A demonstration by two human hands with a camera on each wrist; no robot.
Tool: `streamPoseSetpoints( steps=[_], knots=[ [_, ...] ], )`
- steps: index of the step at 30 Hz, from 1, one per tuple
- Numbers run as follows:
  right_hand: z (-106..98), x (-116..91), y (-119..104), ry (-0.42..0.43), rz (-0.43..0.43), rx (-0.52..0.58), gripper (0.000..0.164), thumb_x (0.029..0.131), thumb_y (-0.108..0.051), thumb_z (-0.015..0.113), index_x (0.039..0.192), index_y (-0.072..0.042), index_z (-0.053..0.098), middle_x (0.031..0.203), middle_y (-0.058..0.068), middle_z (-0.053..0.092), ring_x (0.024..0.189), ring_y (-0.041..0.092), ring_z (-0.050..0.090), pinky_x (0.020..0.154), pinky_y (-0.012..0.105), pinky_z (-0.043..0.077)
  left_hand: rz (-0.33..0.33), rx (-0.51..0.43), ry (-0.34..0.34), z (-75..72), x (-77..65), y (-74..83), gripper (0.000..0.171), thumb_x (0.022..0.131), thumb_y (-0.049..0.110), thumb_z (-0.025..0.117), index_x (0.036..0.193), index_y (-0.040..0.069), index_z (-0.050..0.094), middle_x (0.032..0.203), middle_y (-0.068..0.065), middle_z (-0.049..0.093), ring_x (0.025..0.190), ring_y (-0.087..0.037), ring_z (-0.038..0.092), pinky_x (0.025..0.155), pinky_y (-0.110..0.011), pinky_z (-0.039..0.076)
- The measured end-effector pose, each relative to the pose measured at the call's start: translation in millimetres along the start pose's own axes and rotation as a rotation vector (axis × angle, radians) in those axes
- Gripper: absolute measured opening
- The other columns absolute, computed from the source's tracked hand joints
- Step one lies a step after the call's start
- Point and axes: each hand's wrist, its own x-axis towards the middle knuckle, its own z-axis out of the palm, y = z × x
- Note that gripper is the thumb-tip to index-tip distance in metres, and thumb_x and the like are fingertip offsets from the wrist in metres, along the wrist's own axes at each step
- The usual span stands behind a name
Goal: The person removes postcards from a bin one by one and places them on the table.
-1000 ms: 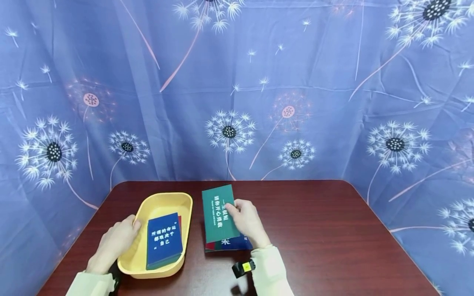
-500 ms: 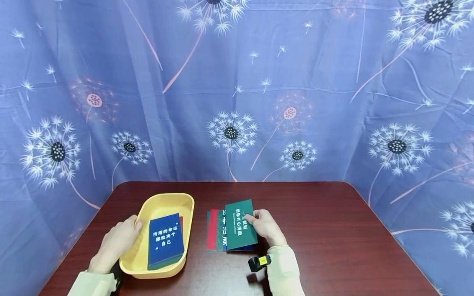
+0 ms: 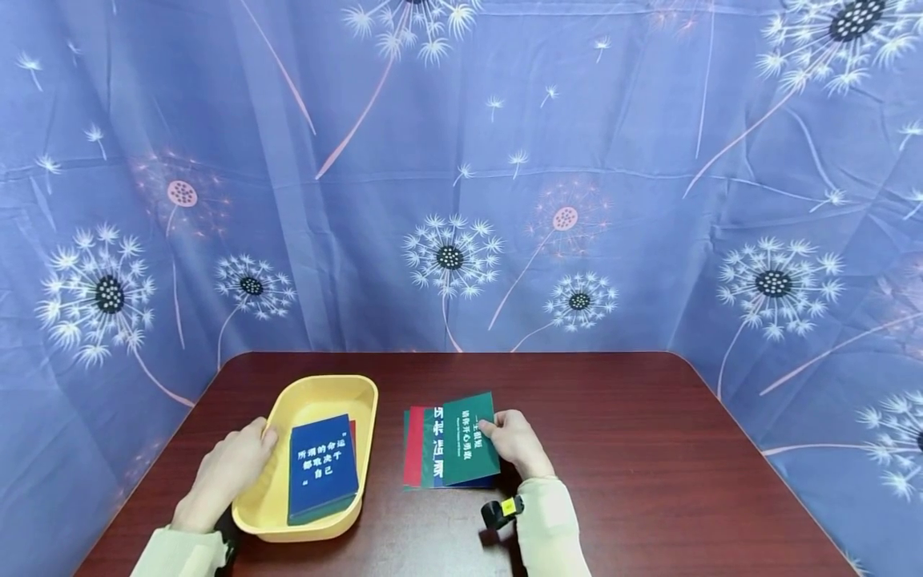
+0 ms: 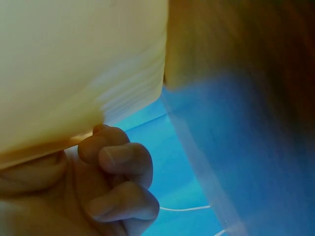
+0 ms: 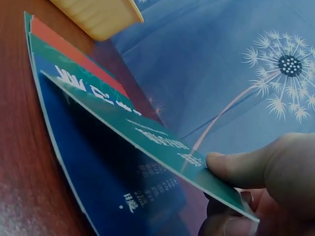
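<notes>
1. At the left side of the table [image 3: 649,449], a pale sleeve [image 3: 180,553] is seen, and from it the left hand [image 3: 222,473] is extended.
2. The left rim of the yellow tray [image 3: 324,397] is gripped by this hand: the thumb is laid over the rim and, in the left wrist view, the other fingers are seen curled by the outer wall.
3. The tray is placed near the table's left edge, with its far end turned toward the far edge.
4. In the tray, a blue card [image 3: 323,467] with white characters is stacked on others; red is shown along its right side and green below its near edge.
5. Right of the tray and well apart from it, overlapping cards are spread on the table: a red card [image 3: 414,449] is partly exposed, then a strip of green, then a dark blue card [image 5: 74,157].
6. Above these, a green card [image 3: 472,445] with white characters is held tilted, a wedge of space being left over the blue one; whether its left corner is touching cannot be told.
7. Its right edge is pinched by the right hand [image 3: 522,445], thumb on top and fingers underneath.
8. Beyond the table's far and right edges, a blue dandelion-patterned curtain [image 3: 649,200] is hung.
</notes>
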Motion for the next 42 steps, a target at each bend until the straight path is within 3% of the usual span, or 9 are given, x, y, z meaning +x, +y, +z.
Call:
streamPoseSetpoints(
  steps=[7, 12, 17, 20, 22, 26, 29, 39, 42],
  knots=[
    [5, 1, 0, 0.096, 0.004, -0.197, 0.043, 0.095, -0.020, 0.063, 0.060, -0.013, 0.039, 0.058, -0.001, 0.034, 0.056, 0.017, 0.040, 0.055, 0.030, 0.035, -0.014, 0.000, -0.010, -1.4, -0.8, 1.3, 0.033, 0.103, 0.027, 0.034, 0.101, 0.002, 0.055, 0.067, -0.008, 0.047, 0.062, -0.026, 0.050, 0.055, -0.045, 0.040],
    [7, 3, -1, 0.134, 0.017, -0.330, 0.036, 0.092, -0.022, 0.066, 0.064, -0.010, 0.047, 0.065, 0.004, 0.045, 0.064, 0.021, 0.047, 0.060, 0.034, 0.040, -0.017, -0.001, -0.012, -1.5, -0.8, 1.7, 0.033, 0.103, 0.028, 0.034, 0.103, 0.002, 0.054, 0.067, -0.008, 0.047, 0.062, -0.026, 0.050, 0.055, -0.045, 0.040],
    [8, 5, -4, 0.142, 0.075, -0.423, 0.024, 0.092, -0.025, 0.066, 0.097, -0.002, 0.067, 0.092, 0.014, 0.064, 0.080, 0.027, 0.060, 0.069, 0.044, 0.049, -0.010, 0.000, -0.002, -1.3, -1.1, 1.3, 0.032, 0.103, 0.027, 0.035, 0.103, 0.002, 0.055, 0.069, -0.009, 0.049, 0.062, -0.027, 0.051, 0.055, -0.047, 0.041],
    [9, 5, -4, 0.135, 0.100, -0.442, 0.035, 0.092, -0.025, 0.066, 0.117, -0.001, 0.065, 0.107, 0.018, 0.065, 0.088, 0.030, 0.063, 0.073, 0.047, 0.051, -0.008, 0.001, -0.002, -1.0, -1.4, 1.1, 0.031, 0.102, 0.026, 0.035, 0.102, 0.002, 0.055, 0.070, -0.010, 0.050, 0.062, -0.027, 0.052, 0.055, -0.047, 0.041],
    [9, 6, -5, 0.133, 0.109, -0.441, 0.036, 0.091, -0.025, 0.067, 0.117, 0.000, 0.065, 0.107, 0.018, 0.065, 0.087, 0.029, 0.063, 0.071, 0.047, 0.051, -0.006, 0.004, -0.005, -0.7, -1.4, 0.8, 0.032, 0.103, 0.026, 0.035, 0.102, 0.002, 0.055, 0.070, -0.010, 0.051, 0.063, -0.027, 0.052, 0.055, -0.047, 0.041],
    [8, 7, -4, 0.141, 0.109, -0.444, 0.022, 0.089, -0.025, 0.069, 0.090, -0.003, 0.063, 0.085, 0.012, 0.061, 0.074, 0.026, 0.058, 0.064, 0.043, 0.047, -0.002, 0.011, -0.003, -0.4, -0.9, 0.4, 0.032, 0.103, 0.026, 0.035, 0.102, 0.001, 0.055, 0.069, -0.009, 0.049, 0.062, -0.027, 0.052, 0.055, -0.047, 0.041],
    [6, 8, -3, 0.144, 0.100, -0.442, 0.027, 0.087, -0.025, 0.071, 0.079, -0.006, 0.054, 0.076, 0.009, 0.055, 0.071, 0.026, 0.055, 0.064, 0.042, 0.046, -0.002, 0.011, 0.003, -0.1, -0.7, 0.5, 0.031, 0.103, 0.027, 0.036, 0.103, 0.001, 0.054, 0.068, -0.009, 0.049, 0.062, -0.027, 0.052, 0.055, -0.047, 0.041],
    [4, 10, -1, 0.160, 0.117, -0.359, 0.049, 0.087, -0.020, 0.072, 0.120, 0.006, 0.047, 0.098, 0.021, 0.061, 0.083, 0.032, 0.061, 0.073, 0.047, 0.050, 0.007, 0.001, 0.004, -0.6, -0.6, 0.2, 0.032, 0.103, 0.027, 0.035, 0.100, 0.002, 0.054, 0.067, -0.009, 0.048, 0.062, -0.027, 0.051, 0.054, -0.046, 0.040],
    [5, 10, -1, 0.161, 0.111, -0.370, 0.048, 0.086, -0.020, 0.072, 0.120, 0.005, 0.049, 0.101, 0.022, 0.062, 0.086, 0.032, 0.061, 0.075, 0.048, 0.050, 0.005, -0.004, 0.003, -1.1, -0.8, 0.6, 0.032, 0.103, 0.028, 0.034, 0.098, 0.003, 0.054, 0.067, -0.009, 0.047, 0.062, -0.027, 0.051, 0.054, -0.046, 0.040]
  ],
)
